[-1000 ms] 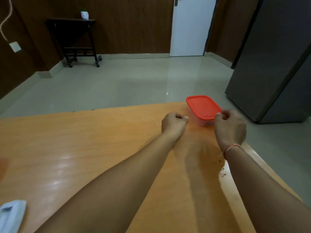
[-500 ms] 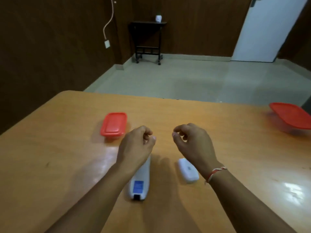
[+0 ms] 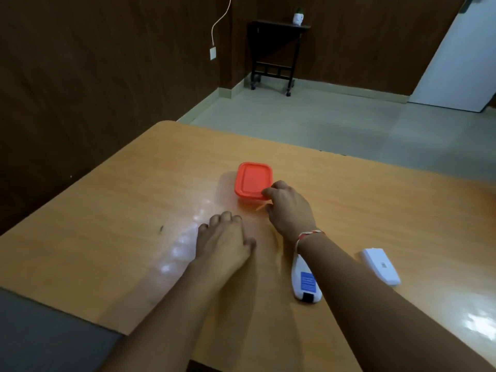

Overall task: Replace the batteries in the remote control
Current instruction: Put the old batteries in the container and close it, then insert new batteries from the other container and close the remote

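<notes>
While the left hand [image 3: 224,241] rested loosely on the table [image 3: 107,237], the right hand [image 3: 288,208] pinched the red container [image 3: 252,179] at its lid corner, probably to open it for batteries.

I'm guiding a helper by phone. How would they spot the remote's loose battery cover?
On the orange wooden table, look right of the right forearm. There lies the battery cover, a short flat white piece. The remote control beside it is longer and bears a blue label.

No writing can be read: the blue label [image 3: 307,281] on the back of the white remote control [image 3: 305,281] and the small printed mark on its detached battery cover [image 3: 380,265] are too blurred to make out.
</notes>
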